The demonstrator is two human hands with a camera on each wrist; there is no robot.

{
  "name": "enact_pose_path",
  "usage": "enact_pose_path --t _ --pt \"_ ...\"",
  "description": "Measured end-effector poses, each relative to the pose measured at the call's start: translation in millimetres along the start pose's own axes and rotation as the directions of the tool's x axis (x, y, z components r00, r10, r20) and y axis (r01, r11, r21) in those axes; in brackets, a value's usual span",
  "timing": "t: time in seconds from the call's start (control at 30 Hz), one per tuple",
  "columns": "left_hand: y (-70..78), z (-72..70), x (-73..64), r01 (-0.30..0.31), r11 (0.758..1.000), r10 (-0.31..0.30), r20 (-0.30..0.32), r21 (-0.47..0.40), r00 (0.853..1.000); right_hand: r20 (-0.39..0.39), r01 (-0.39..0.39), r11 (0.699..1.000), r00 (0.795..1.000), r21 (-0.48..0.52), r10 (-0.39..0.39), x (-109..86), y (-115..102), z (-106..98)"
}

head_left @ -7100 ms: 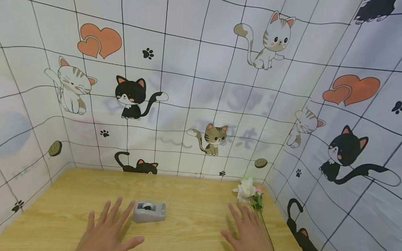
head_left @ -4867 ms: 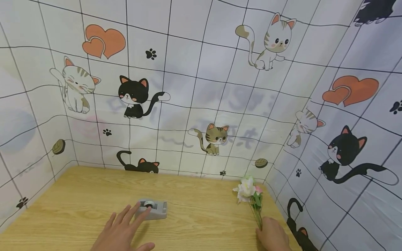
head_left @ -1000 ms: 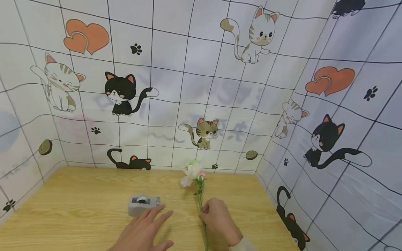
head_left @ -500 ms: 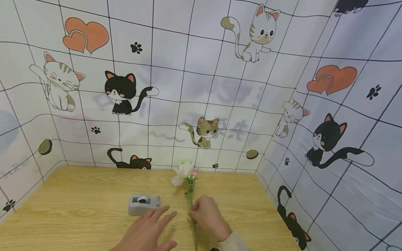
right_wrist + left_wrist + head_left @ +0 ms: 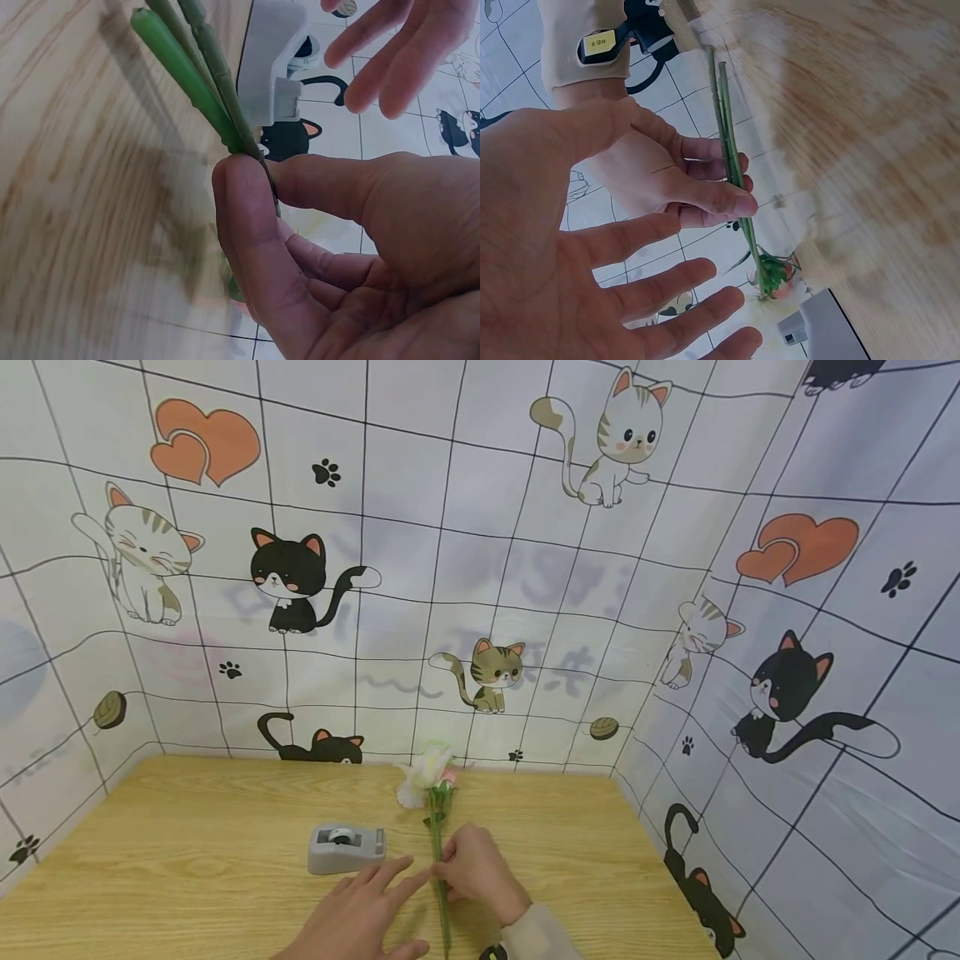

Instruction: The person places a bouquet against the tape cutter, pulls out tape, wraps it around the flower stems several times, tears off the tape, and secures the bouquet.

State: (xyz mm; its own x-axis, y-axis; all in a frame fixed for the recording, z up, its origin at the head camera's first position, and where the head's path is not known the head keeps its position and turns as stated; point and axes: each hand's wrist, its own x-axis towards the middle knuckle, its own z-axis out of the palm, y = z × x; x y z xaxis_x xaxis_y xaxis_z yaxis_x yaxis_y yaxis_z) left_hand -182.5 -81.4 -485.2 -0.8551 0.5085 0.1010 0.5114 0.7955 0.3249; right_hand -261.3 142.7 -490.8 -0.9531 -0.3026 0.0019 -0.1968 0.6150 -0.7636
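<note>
My right hand [image 5: 476, 867] pinches the green stems of a small bunch of artificial-looking flowers [image 5: 427, 774] between thumb and fingers. The bunch has a white bloom, a pink one and green leaves, and points toward the back wall. In the right wrist view several cut stem ends [image 5: 184, 71] stick out past the fingertips. My left hand [image 5: 363, 906] hovers with its fingers spread just left of the stems, holding nothing. In the left wrist view its fingers [image 5: 682, 322] lie apart from the stems. A grey tape dispenser [image 5: 347, 849] stands beyond the left fingertips.
The wooden table [image 5: 210, 827] lies under everything. A cloth wall [image 5: 405, 568] printed with cats, hearts and paw marks closes off the back and both sides. A dark wrist device [image 5: 493, 952] shows at the right sleeve.
The right hand first gripped the flowers at the table's right side, then brought them left to the middle. The left hand moved right, toward the stems. The tape dispenser stayed on the table.
</note>
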Motion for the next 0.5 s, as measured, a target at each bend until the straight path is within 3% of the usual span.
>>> enact_pose_path --t 0.5 --pt "-4.9 6.3 -0.3 0.003 0.999 -0.002 -0.029 0.036 1.000 0.054 -0.043 0.998 0.998 -0.055 0.046 5.1 6.0 8.3"
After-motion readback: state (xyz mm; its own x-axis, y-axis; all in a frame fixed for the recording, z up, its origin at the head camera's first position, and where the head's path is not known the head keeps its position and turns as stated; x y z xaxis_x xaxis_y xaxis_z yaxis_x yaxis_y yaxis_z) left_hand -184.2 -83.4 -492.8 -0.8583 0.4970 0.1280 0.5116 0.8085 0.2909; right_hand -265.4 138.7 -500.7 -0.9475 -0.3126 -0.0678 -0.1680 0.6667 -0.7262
